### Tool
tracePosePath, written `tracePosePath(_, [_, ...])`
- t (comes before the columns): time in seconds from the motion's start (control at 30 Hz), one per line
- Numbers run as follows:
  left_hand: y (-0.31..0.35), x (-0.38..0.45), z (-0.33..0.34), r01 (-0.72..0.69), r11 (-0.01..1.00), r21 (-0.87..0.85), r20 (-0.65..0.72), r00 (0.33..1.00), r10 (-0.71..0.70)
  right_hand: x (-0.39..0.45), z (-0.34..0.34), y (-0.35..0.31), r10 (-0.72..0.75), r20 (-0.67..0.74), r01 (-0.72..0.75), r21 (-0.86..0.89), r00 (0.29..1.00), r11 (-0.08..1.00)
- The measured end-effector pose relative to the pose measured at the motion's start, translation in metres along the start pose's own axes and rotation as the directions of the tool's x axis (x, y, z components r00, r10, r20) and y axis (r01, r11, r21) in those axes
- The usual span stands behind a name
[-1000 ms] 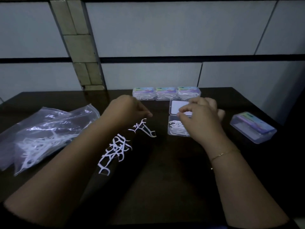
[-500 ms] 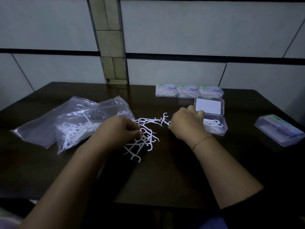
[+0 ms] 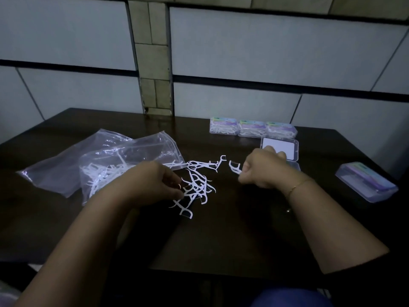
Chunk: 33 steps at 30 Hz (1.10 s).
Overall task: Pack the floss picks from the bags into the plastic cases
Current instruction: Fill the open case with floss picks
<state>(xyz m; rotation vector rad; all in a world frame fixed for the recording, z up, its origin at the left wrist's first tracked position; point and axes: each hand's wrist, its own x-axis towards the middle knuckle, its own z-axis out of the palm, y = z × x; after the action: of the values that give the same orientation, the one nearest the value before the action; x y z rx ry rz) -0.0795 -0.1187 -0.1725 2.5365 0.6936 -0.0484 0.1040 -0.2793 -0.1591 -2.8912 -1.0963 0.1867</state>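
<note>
- Dark brown wooden table (image 3: 232, 235) fills the lower frame; pale panelled wall (image 3: 265, 45) runs above.
- Left hand (image 3: 155, 182) pinches loose white plastic floss picks (image 3: 197, 189).
- Right hand (image 3: 263, 169) grips one white floss pick (image 3: 235, 167).

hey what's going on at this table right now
A person is packing floss picks into small plastic cases. The right hand pinches one floss pick beside the open case. The left hand is fingering the loose pile of picks on the dark table. Three filled cases sit at the back, a closed case to the right, plastic bags on the left.
</note>
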Motion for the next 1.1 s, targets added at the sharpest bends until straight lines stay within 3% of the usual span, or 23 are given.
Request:
tracePosePath(0.07, [0.0, -0.001, 0.0, -0.009, 1.0, 0.027, 0.062, 0.998, 0.007, 0.002, -0.014, 0.016, 0.027, -0.036, -0.026, 0.008, 0.999, 1.0])
tracePosePath(0.23, [0.001, 0.004, 0.004, -0.03, 0.983, 0.179, 0.092, 0.996, 0.014, 0.012, -0.027, 0.057, 0.156, -0.082, -0.168, -0.165, 0.984, 0.972])
tracePosePath(0.4, [0.003, 0.014, 0.007, -0.003, 0.984, 0.178, 0.078, 0.997, -0.011, 0.014, -0.018, 0.07, 0.216, -0.081, -0.229, -0.215, 0.973, 0.949])
tracePosePath(0.53, [0.006, 0.021, 0.009, -0.018, 0.99, 0.137, 0.036, 0.999, 0.013, -0.003, -0.012, 0.051, 0.11, -0.194, -0.114, -0.007, 0.975, 0.994])
tracePosePath(0.63, [0.01, 0.023, 0.011, -0.029, 0.993, 0.114, 0.037, 0.999, 0.025, -0.016, 0.0, 0.022, 0.006, -0.19, 0.023, 0.149, 0.982, 0.989])
tracePosePath(0.9, [0.015, 0.023, 0.011, -0.022, 0.981, 0.192, 0.04, 0.999, 0.015, -0.021, 0.045, -0.027, -0.309, -0.197, 0.339, 0.142, 0.93, 0.93])
tracePosePath(1.0, [0.017, 0.023, 0.009, -0.022, 0.968, 0.251, 0.011, 1.0, 0.019, -0.022, 0.056, -0.032, -0.329, -0.28, 0.387, 0.184, 0.902, 0.903])
tracePosePath(1.1, [0.015, 0.023, 0.008, -0.018, 0.964, 0.264, -0.008, 1.0, 0.021, -0.02, 0.057, -0.029, -0.255, -0.373, 0.351, 0.217, 0.892, 0.911])
